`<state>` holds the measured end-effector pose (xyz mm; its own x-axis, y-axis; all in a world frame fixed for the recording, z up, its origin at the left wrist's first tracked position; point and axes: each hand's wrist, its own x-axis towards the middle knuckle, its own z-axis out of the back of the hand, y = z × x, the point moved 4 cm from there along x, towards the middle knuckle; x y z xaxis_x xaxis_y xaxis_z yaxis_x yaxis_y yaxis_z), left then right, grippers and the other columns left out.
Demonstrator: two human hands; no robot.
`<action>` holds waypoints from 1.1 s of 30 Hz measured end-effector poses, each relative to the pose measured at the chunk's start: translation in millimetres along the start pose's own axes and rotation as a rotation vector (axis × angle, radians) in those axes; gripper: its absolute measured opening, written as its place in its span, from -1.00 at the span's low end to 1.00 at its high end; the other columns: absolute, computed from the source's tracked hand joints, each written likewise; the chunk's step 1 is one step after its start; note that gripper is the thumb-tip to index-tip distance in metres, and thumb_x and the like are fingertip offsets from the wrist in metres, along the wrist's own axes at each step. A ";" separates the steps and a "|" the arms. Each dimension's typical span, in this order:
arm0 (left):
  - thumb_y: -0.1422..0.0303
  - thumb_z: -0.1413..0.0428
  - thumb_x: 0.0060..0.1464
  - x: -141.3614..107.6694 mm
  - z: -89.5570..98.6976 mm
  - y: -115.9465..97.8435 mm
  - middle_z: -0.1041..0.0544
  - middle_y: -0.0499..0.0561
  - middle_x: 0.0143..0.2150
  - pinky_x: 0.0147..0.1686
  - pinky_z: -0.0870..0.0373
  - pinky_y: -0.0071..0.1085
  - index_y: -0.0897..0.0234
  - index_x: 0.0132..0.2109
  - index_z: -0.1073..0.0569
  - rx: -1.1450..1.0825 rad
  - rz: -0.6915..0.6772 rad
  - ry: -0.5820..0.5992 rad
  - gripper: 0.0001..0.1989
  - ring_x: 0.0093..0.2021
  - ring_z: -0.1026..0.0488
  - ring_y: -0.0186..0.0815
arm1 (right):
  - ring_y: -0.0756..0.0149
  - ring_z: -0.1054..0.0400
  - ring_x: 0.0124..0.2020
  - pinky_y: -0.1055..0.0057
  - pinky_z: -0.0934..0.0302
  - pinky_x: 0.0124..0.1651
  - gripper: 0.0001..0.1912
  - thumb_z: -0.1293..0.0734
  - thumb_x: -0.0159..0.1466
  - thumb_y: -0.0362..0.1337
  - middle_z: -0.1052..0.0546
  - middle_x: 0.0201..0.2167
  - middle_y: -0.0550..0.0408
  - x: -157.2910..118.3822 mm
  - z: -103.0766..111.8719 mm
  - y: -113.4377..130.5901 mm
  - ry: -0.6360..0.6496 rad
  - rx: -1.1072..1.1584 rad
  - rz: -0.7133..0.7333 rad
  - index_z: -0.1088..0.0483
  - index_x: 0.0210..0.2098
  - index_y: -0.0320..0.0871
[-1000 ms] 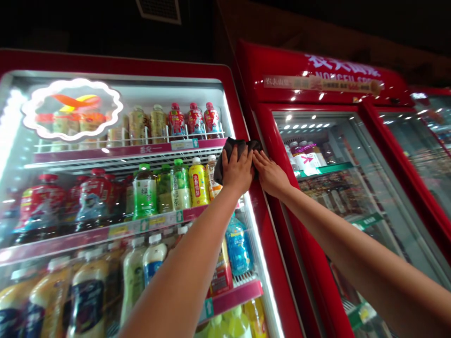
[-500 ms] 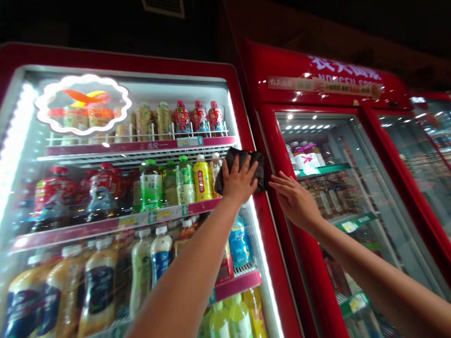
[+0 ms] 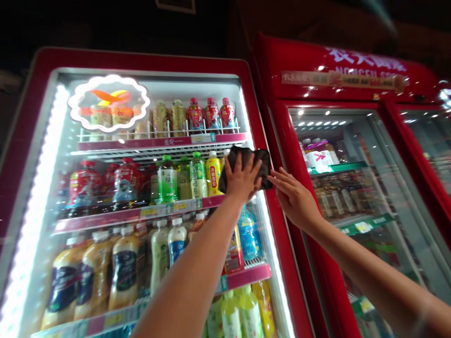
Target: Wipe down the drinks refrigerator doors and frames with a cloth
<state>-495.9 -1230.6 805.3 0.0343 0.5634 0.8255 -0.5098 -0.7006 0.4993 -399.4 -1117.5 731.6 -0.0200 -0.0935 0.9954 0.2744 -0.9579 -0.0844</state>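
My left hand (image 3: 244,177) is spread over a dark cloth (image 3: 263,162), which it holds flat against the right side of a lit fridge's glass door (image 3: 207,89). The cloth bunches out around its fingers. My right hand (image 3: 294,196) is beside it, fingers stretched out and holding nothing. Its fingertips reach the cloth's right edge, by the red door frame (image 3: 278,225); whether they touch cannot be made out. Behind the glass near the cloth are a yellow-labelled bottle (image 3: 213,174) and a green-capped bottle (image 3: 198,176).
Shelves of bottled drinks (image 3: 125,267) fill the lit fridge. A glowing scalloped sign (image 3: 109,103) is at its upper left. A second red fridge (image 3: 338,89) with glass doors stands to the right, a narrow dark gap between them. A ceiling vent (image 3: 176,4) is overhead.
The view has shifted, so the fridges appear further right. The left hand and cloth have moved slightly up along the door's right side. The right hand stays beside them.
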 end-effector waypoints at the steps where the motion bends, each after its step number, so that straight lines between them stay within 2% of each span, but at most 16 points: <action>1: 0.10 0.10 0.33 0.5 6.9 17.2 -0.04 -0.05 0.53 0.37 0.33 0.42 -0.04 0.44 -0.15 0.018 0.090 -0.024 -0.43 0.52 0.19 0.19 | 0.14 -0.14 0.40 -0.04 -0.20 0.36 -0.53 -0.13 0.39 -0.39 -0.44 0.27 0.03 -4.9 -0.5 -0.1 0.007 0.003 0.008 -0.44 0.20 -0.07; 3: 0.10 0.12 0.34 -13.8 15.9 40.6 -0.01 -0.02 0.54 0.36 0.35 0.45 0.00 0.45 -0.12 0.046 0.228 -0.058 -0.41 0.51 0.22 0.23 | 0.13 -0.15 0.40 -0.05 -0.22 0.35 -0.54 -0.13 0.40 -0.37 -0.45 0.26 0.01 -16.5 -0.8 -1.4 0.009 0.015 0.010 -0.44 0.20 -0.06; 5: 0.11 0.11 0.33 -40.9 15.9 42.2 0.03 -0.03 0.55 0.34 0.35 0.48 -0.01 0.46 -0.10 0.054 0.267 -0.054 -0.40 0.51 0.25 0.27 | 0.13 -0.17 0.39 -0.04 -0.24 0.33 -0.55 -0.13 0.41 -0.36 -0.45 0.26 0.01 -26.2 -2.8 -1.0 0.002 0.041 -0.003 -0.43 0.20 -0.06; 8: 0.10 0.09 0.32 -73.7 5.0 13.6 0.05 -0.10 0.55 0.34 0.32 0.50 -0.08 0.45 -0.10 0.017 0.090 0.028 -0.41 0.51 0.24 0.27 | 0.14 -0.17 0.39 -0.05 -0.24 0.33 -0.53 -0.14 0.41 -0.36 -0.43 0.28 0.02 -29.6 -13.5 10.9 0.000 0.090 -0.008 -0.40 0.24 -0.02; 10: 0.11 0.08 0.32 -76.4 0.7 -0.3 0.05 -0.16 0.55 0.34 0.32 0.49 -0.13 0.44 -0.10 -0.002 -0.048 0.085 -0.42 0.52 0.23 0.22 | 0.13 -0.13 0.41 -0.08 -0.21 0.35 -0.51 -0.14 0.40 -0.36 -0.41 0.30 0.02 -25.0 -24.2 26.6 0.002 0.119 0.016 -0.36 0.27 0.00; 11: 0.10 0.08 0.32 -71.7 1.4 0.8 0.05 -0.18 0.55 0.35 0.32 0.48 -0.14 0.44 -0.11 -0.002 -0.087 0.107 -0.42 0.52 0.23 0.20 | 0.12 -0.12 0.42 -0.10 -0.20 0.36 -0.50 -0.14 0.40 -0.37 -0.40 0.31 0.02 -21.9 -29.4 35.3 0.002 0.132 0.032 -0.35 0.29 0.00; 13: 0.09 0.08 0.32 -56.8 9.3 22.7 0.05 -0.19 0.55 0.37 0.33 0.44 -0.14 0.44 -0.10 0.022 -0.067 0.116 -0.42 0.53 0.25 0.17 | 0.12 -0.09 0.43 -0.11 -0.18 0.36 -0.50 -0.14 0.40 -0.37 -0.38 0.32 0.02 -16.8 -38.4 51.4 0.003 0.148 0.062 -0.34 0.29 -0.01; 15: 0.09 0.11 0.34 -47.5 25.4 64.8 0.02 -0.14 0.54 0.37 0.32 0.42 -0.10 0.45 -0.09 0.070 0.094 0.060 -0.42 0.52 0.24 0.18 | 0.13 -0.08 0.43 -0.11 -0.19 0.36 -0.51 -0.14 0.41 -0.37 -0.38 0.32 0.01 -15.9 -44.5 62.2 0.014 0.154 0.089 -0.35 0.27 -0.02; 17: 0.11 0.14 0.35 -56.9 43.7 108.4 -0.01 -0.06 0.54 0.36 0.29 0.44 -0.03 0.46 -0.09 0.129 0.313 -0.039 -0.42 0.51 0.21 0.23 | 0.14 -0.07 0.44 -0.11 -0.21 0.35 -0.52 -0.15 0.41 -0.38 -0.37 0.33 0.01 -20.2 -48.5 66.5 0.034 0.151 0.108 -0.35 0.27 -0.02; 19: 0.12 0.15 0.36 -83.6 54.9 133.8 -0.04 -0.01 0.53 0.36 0.26 0.44 0.01 0.46 -0.10 0.171 0.452 -0.097 -0.42 0.50 0.19 0.27 | 0.14 -0.07 0.44 -0.13 -0.22 0.34 -0.51 -0.16 0.40 -0.39 -0.35 0.34 0.04 -27.4 -52.3 66.6 0.050 0.148 0.116 -0.33 0.28 0.02; 21: 0.15 0.14 0.36 -115.3 55.6 135.1 -0.05 0.02 0.53 0.37 0.25 0.41 0.03 0.46 -0.11 0.198 0.468 -0.094 -0.42 0.51 0.20 0.25 | 0.13 -0.08 0.43 -0.16 -0.22 0.34 -0.50 -0.16 0.40 -0.39 -0.34 0.34 0.05 -33.9 -58.2 66.9 0.055 0.156 0.115 -0.32 0.28 0.04; 23: 0.18 0.11 0.34 -138.9 49.3 120.3 -0.04 -0.01 0.53 0.38 0.26 0.40 -0.01 0.46 -0.11 0.205 0.402 -0.052 -0.42 0.51 0.21 0.23 | 0.13 -0.07 0.43 -0.16 -0.21 0.34 -0.51 -0.16 0.41 -0.39 -0.34 0.35 0.03 -36.5 -67.5 71.4 0.048 0.168 0.111 -0.32 0.29 0.03; 25: 0.18 0.09 0.34 -145.7 42.0 104.9 -0.01 -0.06 0.54 0.39 0.25 0.38 -0.06 0.46 -0.09 0.188 0.293 0.009 -0.42 0.52 0.21 0.20 | 0.13 -0.05 0.44 -0.17 -0.19 0.36 -0.49 -0.15 0.40 -0.39 -0.32 0.36 0.01 -34.6 -79.7 81.6 0.035 0.179 0.107 -0.30 0.31 0.01; 27: 0.16 0.10 0.34 -135.3 40.7 104.7 0.01 -0.12 0.54 0.41 0.26 0.35 -0.11 0.45 -0.08 0.174 0.202 0.048 -0.42 0.52 0.19 0.16 | 0.13 -0.03 0.45 -0.18 -0.15 0.38 -0.45 -0.16 0.38 -0.41 -0.31 0.36 0.02 -29.6 -93.0 96.0 0.028 0.182 0.116 -0.27 0.33 0.01; 30: 0.13 0.13 0.35 -108.5 55.2 146.4 -0.02 -0.16 0.53 0.42 0.26 0.33 -0.12 0.45 -0.10 0.187 0.230 0.027 -0.44 0.52 0.17 0.14 | 0.13 0.00 0.46 -0.19 -0.04 0.44 -0.45 -0.17 0.36 -0.43 -0.31 0.37 0.06 -22.1 -111.7 119.6 0.041 0.152 0.168 -0.30 0.31 0.01; 33: 0.14 0.17 0.36 -109.7 78.3 209.9 -0.07 -0.05 0.52 0.38 0.19 0.39 -0.01 0.45 -0.13 0.232 0.517 -0.076 -0.44 0.50 0.13 0.21 | 0.13 0.05 0.48 -0.17 0.06 0.48 -0.50 -0.19 0.37 -0.40 -0.25 0.40 0.06 -18.3 -127.5 137.7 0.090 0.081 0.214 -0.34 0.27 -0.04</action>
<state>-539.4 -1473.7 840.1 -0.1032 0.0944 0.9902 -0.2752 -0.9593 0.0628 -483.9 -1282.3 696.1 -0.0372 -0.3196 0.9468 0.3579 -0.8889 -0.2860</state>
